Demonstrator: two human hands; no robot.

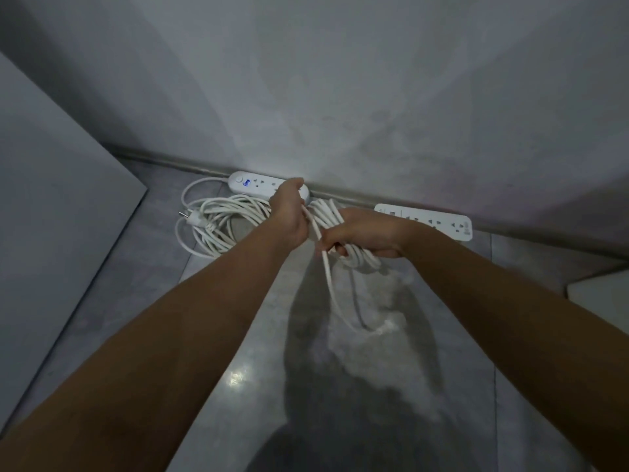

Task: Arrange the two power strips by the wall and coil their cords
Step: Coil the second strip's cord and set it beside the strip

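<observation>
Two white plastic power strips lie on the floor (218, 335) right against the foot of the wall (340, 80). The rounded left strip (253, 184), with its round button and blue marking, is towards the left. The flatter, square-ended right strip (432, 220) sits further right, a gap between them.

Large glossy grey tiles with thin joints cover the floor, and they carry a bright glint and a dark shadow near the bottom edge. The wall is matt grey and faintly blotchy, meeting the floor along a low skirting (163, 157). A flat grey panel (51, 199) stands along the left edge, and the corner of a pale white object (599, 294) shows at the right edge.

In front of the left strip, a smooth white cord (218, 216) lies on the tiles in loose oval loops, its plug (193, 219) resting at the coil's left side.

Both bare forearms reach forward over the floor. The right hand (364, 233) has its fingers curled round a bundle of cord loops (332, 212), held above the floor between the two strips. The left hand (289, 216), just beside it and overlapping the left strip's right end, closes its fingers on a single strand (328, 270). That strand runs down past the right hand and hangs in a long loop to a blurred end (386, 327).
</observation>
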